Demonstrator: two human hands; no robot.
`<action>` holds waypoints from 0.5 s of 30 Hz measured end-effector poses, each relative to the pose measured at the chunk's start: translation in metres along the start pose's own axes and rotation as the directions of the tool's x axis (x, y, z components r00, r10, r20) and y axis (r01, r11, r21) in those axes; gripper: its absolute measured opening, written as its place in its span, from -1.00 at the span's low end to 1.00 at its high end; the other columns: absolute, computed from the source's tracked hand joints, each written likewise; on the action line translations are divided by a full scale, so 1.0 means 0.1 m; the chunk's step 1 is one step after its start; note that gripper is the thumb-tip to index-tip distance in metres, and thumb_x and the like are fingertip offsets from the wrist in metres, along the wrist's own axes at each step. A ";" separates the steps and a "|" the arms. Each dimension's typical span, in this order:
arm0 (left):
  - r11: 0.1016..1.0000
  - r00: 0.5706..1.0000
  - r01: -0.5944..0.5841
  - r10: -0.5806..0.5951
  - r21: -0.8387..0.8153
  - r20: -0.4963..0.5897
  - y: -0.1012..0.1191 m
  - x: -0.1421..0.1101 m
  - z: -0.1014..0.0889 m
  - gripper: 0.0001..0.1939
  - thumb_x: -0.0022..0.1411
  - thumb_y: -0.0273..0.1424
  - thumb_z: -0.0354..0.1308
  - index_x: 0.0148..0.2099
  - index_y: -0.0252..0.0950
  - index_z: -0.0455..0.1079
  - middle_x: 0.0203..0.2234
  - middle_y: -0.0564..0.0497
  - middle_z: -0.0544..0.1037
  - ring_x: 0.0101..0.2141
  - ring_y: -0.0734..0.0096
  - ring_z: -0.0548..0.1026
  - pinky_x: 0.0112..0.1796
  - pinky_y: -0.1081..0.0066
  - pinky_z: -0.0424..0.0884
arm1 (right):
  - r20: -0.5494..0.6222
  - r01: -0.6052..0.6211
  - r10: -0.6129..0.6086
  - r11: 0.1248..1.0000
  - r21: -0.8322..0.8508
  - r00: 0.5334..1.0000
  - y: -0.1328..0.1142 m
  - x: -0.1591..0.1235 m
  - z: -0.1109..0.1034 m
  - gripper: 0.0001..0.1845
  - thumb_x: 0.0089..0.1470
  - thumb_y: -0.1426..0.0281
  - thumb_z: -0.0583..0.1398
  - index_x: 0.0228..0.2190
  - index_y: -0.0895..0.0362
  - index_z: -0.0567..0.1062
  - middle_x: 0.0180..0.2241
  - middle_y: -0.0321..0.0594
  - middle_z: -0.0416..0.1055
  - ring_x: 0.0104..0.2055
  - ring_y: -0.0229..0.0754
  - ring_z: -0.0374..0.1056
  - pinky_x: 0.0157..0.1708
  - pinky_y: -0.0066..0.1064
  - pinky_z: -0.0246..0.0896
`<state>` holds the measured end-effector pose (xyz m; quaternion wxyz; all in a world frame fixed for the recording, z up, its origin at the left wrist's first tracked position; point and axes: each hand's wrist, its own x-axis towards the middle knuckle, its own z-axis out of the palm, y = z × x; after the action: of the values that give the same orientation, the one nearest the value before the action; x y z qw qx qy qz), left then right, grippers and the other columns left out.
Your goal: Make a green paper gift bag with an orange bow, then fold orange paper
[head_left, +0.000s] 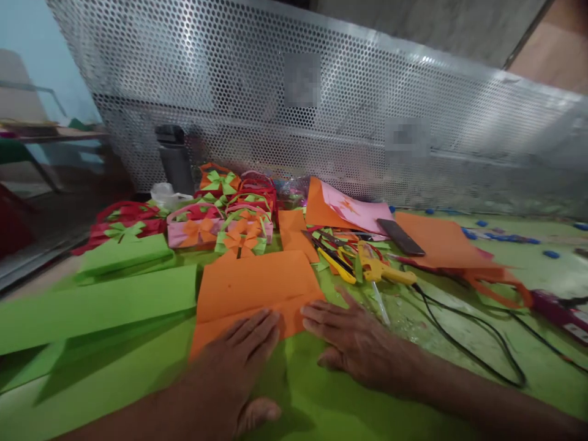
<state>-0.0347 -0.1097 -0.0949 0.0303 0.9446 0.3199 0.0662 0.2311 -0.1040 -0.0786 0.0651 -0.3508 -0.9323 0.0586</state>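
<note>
An orange sheet [260, 278] lies in front of me with a crease running across its nearer part. On its near left part rests my left hand [243, 352], fingers stretched out and thumb apart. My right hand [349, 337] lies flat with its fingertips at the sheet's near right edge, fingers spread. Both hands press on the surface and hold nothing. Green sheets [303, 392] lie under the orange one and under my hands. Beyond the right hand is a yellow glue gun [381, 269], its clear glue stick pointing toward me.
Folded green pieces [101, 300] lie at left. Small bags with bows [241, 233] stand behind, near a dark bottle [174, 159]. To the right are a phone [399, 237], a yellow cutter [337, 266], orange sheets [436, 239] and a black cord [487, 331]. Perforated metal [257, 73] borders the back.
</note>
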 end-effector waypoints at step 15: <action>1.000 0.998 -0.025 0.026 -0.012 0.052 -0.01 -0.01 0.02 -0.18 0.19 0.14 -0.17 0.26 -0.39 0.12 0.19 -0.27 0.18 0.17 -0.08 0.16 0.10 0.04 0.19 | 0.429 -0.598 0.419 0.619 0.509 0.800 -0.13 0.70 -0.22 -0.89 -0.14 0.40 0.16 -0.61 0.17 0.41 -0.68 -0.38 0.33 -0.65 -0.37 0.23 -0.66 -0.59 0.07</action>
<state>-0.0360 -0.1095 -0.0971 0.0433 0.9498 0.3067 0.0436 0.1739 -0.0658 -0.0491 0.0306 -0.5490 -0.7186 0.4258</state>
